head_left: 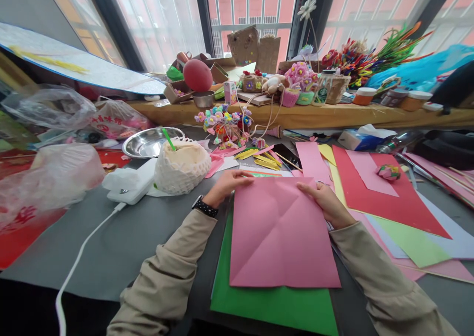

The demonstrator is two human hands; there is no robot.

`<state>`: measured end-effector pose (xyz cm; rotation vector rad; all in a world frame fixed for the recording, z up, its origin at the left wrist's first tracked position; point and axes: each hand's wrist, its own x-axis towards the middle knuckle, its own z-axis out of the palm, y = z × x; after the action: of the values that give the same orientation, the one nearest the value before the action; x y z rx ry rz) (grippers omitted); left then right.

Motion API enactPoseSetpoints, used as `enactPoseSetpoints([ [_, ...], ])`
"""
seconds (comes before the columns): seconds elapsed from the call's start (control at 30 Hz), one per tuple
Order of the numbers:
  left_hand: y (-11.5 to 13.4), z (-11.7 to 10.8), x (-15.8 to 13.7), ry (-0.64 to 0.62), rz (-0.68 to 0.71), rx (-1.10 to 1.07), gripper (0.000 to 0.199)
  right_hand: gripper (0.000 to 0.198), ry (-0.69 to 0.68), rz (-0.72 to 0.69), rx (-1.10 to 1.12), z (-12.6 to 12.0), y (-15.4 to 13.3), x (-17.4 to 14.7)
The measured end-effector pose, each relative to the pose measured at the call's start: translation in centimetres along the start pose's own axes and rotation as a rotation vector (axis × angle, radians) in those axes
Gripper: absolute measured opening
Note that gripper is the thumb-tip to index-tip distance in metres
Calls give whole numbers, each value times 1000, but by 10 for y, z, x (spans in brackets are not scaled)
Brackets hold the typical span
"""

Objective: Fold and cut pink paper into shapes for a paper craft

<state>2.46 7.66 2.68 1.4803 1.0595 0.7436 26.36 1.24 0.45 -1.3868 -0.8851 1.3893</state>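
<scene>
A pink sheet of paper (281, 237) with diagonal and upright creases is held up before me, over a green sheet (274, 309) on the grey table. My left hand (228, 185), with a dark dotted watch band (205, 206) at the wrist, pinches its upper left corner. At the upper right edge my right hand (326, 200) grips it between thumb and fingers, the fingers partly behind the paper.
On the left stand a coconut in white foam netting (182, 165), a metal bowl (142, 146) and a white power strip (135, 185) with its cord. Red paper (388, 202) and other coloured sheets lie right. Yellow paper strips (264, 160) lie beyond. Crafts crowd the wooden ledge (229, 112).
</scene>
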Motion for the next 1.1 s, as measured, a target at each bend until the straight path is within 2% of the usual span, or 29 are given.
enactPoseSetpoints([
  [0.07,-2,4,0,54,-52,-235,34,24,31,-28,66,-1,0,1],
  [0.17,-5,12,-2,-30,-168,-410,35,24,57,-45,114,-2,0,3],
  [0.27,-8,19,-5,-40,-209,-392,35,25,57,-22,118,-2,-1,4],
  [0.57,-8,23,-6,28,-111,-409,42,24,106,-31,80,-5,2,7],
  [0.67,-10,26,-5,91,-58,-356,42,25,98,-35,59,-5,4,7],
  [0.93,-15,32,-1,212,87,-251,35,24,112,-30,171,-5,11,15],
  [1.1,-15,34,-1,233,105,-263,33,25,104,-14,236,-4,10,15],
])
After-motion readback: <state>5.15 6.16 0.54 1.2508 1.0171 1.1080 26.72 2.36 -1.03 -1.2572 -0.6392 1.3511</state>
